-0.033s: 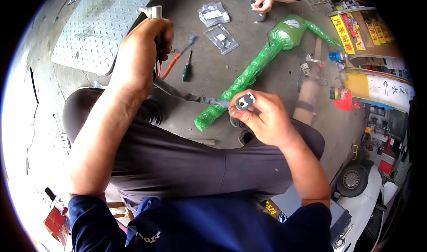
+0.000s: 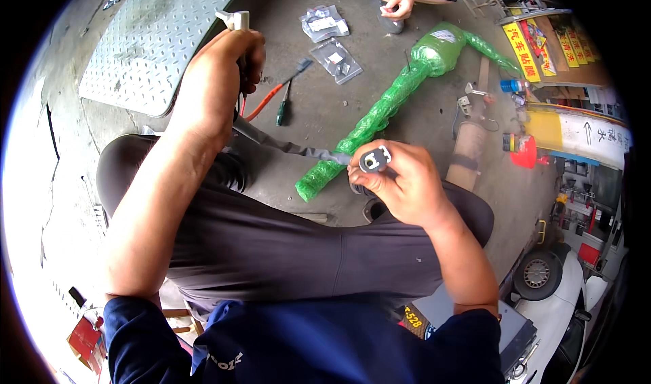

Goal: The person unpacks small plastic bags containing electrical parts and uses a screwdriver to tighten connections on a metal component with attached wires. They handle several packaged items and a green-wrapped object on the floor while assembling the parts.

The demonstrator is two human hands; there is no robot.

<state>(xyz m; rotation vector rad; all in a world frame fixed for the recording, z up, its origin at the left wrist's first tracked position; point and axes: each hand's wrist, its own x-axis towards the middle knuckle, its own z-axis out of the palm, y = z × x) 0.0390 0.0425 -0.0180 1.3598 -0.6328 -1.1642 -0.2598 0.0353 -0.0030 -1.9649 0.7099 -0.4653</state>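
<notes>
My left hand (image 2: 234, 62) is closed around a light grey connector-like piece (image 2: 234, 20), which juts out above the knuckles; what lies inside the fist is hidden. My right hand (image 2: 407, 177) pinches a black-and-white electrical connector (image 2: 375, 159), its open face turned up toward me. A grey-sleeved cable (image 2: 288, 147) runs from that connector to below my left hand. On the floor beyond, an orange cable (image 2: 266, 102) with a grey tip lies across a dark green-handled screwdriver (image 2: 281, 111).
A long part in green bubble wrap (image 2: 386, 106) lies beyond my right hand. Clear plastic bags (image 2: 337, 61) rest farther off, near another person's hand (image 2: 397, 5). A metal tread plate (image 2: 146, 51) stands at left, a cardboard tube (image 2: 471, 143) at right.
The orange cable's grey tip has shifted slightly to the right, over the screwdriver's shaft. The connector in my right hand has tilted a little. My left hand stays nearly still.
</notes>
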